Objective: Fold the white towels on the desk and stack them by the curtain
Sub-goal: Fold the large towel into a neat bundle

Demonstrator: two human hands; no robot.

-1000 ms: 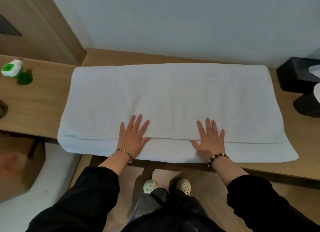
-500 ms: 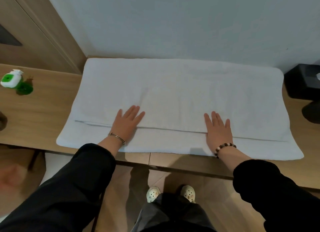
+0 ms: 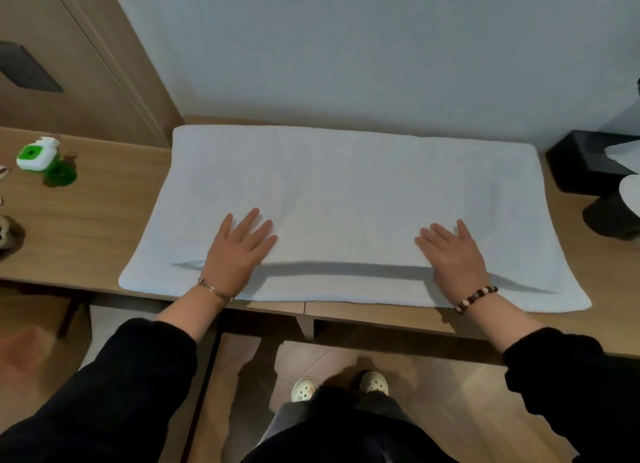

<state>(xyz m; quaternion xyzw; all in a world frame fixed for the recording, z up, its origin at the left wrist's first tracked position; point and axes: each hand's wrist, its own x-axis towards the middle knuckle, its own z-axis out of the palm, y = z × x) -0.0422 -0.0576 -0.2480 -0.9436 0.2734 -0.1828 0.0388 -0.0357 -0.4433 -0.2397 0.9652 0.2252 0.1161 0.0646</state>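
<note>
Pressing white towel (image 3: 346, 185) flat on desk (image 3: 104, 220) with left hand (image 3: 239, 251) and right hand (image 3: 453, 254): both palms down, fingers straight and slightly fanned, gripping nothing. Lying lengthwise against the wall, folded once, upper layer's near edge stopping short of the lower one's and throwing a shadow between the hands. Looks like smoothing after the first fold. No curtain in view, no stack begun.

Risks, judged:
- Could set a crooked fold if pressed in with the layers offset like this.
- Could drag the near edge off the desk front, since sitting right at the lip.
- Could bunch the middle if pushed inward from both sides.
- Might knock the black box (image 3: 581, 161) just beside the right end on the next fold.

Count: 1 towel, 2 hands, 1 thin bangle (image 3: 214, 289), 1 bead bracelet (image 3: 476, 298), 1 green bottle (image 3: 38, 156), 1 black box, 2 pale shoes (image 3: 304, 390).
</note>
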